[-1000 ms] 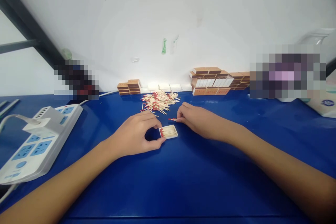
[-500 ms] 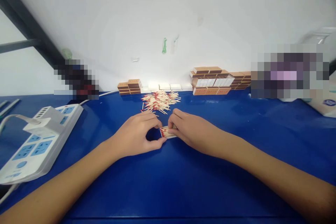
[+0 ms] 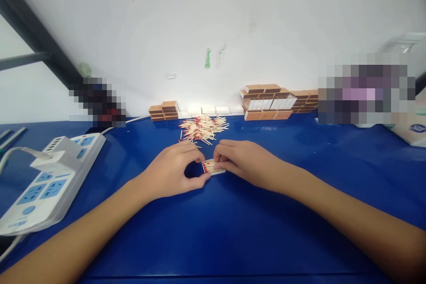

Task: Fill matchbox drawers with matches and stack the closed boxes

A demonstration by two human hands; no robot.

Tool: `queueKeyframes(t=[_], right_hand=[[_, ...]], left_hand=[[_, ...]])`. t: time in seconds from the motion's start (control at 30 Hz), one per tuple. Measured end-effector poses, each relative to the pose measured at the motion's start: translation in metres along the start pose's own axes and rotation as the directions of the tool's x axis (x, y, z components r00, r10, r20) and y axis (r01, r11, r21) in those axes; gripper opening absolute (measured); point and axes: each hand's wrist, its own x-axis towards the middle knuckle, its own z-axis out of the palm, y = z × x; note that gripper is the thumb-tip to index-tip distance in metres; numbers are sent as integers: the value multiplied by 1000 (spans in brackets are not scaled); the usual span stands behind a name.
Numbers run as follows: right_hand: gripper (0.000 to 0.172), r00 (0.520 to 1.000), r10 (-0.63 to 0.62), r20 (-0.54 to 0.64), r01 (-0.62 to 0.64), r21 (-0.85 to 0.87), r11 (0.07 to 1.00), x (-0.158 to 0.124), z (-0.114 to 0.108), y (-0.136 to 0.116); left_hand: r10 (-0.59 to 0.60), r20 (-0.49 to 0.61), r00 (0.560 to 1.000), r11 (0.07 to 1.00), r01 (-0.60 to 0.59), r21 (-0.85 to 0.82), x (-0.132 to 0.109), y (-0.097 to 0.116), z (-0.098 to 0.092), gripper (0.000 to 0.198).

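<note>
A small white matchbox tray (image 3: 209, 167) filled with red-tipped matches lies on the blue table (image 3: 213, 230). My left hand (image 3: 173, 169) pinches its left end between thumb and forefinger. My right hand (image 3: 241, 159) rests over the tray's right part, fingertips pressing on the matches inside and hiding much of the tray. Just beyond both hands lies a loose pile of matches (image 3: 203, 128).
Brown matchbox sleeves (image 3: 163, 110) are stacked at the wall, with white trays (image 3: 213, 110) beside them and a bigger stack of boxes (image 3: 278, 102) to the right. A white power strip (image 3: 49, 177) with a plugged-in adapter sits at left.
My right hand, which held a single match beside the tray one second ago, has moved left onto the tray and covers its right part. The left hand has stayed put.
</note>
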Motion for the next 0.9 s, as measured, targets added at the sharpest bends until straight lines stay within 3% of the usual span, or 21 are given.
queueKeyframes(t=[0.63,0.9], right_hand=[[11,972,-153,-178,178,134,975,3,10,9],[11,979,-119,-164,147,170,974,2,9,10]], left_hand=[[-5,0,1000,1000,5,5,0,-1,-1,17],[6,2,1000,1000,-7,11,-1,-1,0,18]])
